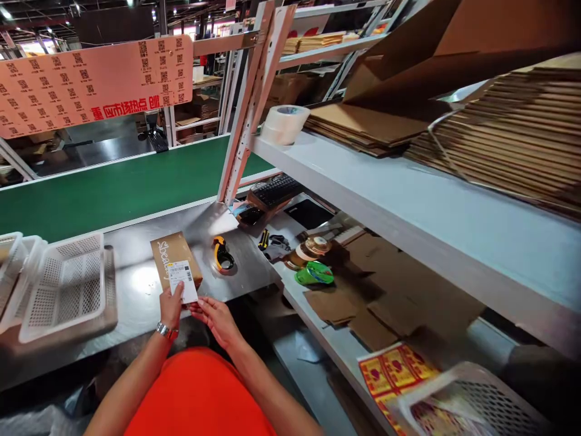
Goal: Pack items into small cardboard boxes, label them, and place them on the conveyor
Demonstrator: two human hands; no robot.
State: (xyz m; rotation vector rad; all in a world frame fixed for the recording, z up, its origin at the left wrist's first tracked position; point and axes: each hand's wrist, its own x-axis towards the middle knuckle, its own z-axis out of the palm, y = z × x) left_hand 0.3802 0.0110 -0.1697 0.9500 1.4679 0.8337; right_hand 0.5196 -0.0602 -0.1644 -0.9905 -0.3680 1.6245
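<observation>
A small brown cardboard box (pixel 175 245) with white lettering lies on the metal table. Over its near part is a white shipping label (pixel 187 289) with printed text and barcodes. My left hand (pixel 171 310), with a metal watch on the wrist, is closed on the label, thumb on top. At the label's lower right corner, the fingers of my right hand (pixel 214 316) pinch its edge. To the right of the box sits a yellow and black tape dispenser (pixel 222 254), apart from both hands.
White plastic baskets (pixel 63 284) stand at left. Behind the metal table runs a green conveyor belt (pixel 113 188). A shelf (pixel 363 188) at right carries tape rolls (pixel 284 124) and stacked flat cardboard (pixel 508 127). Beneath are a keyboard (pixel 276 190), a jar (pixel 308 251) and a green container (pixel 314 274).
</observation>
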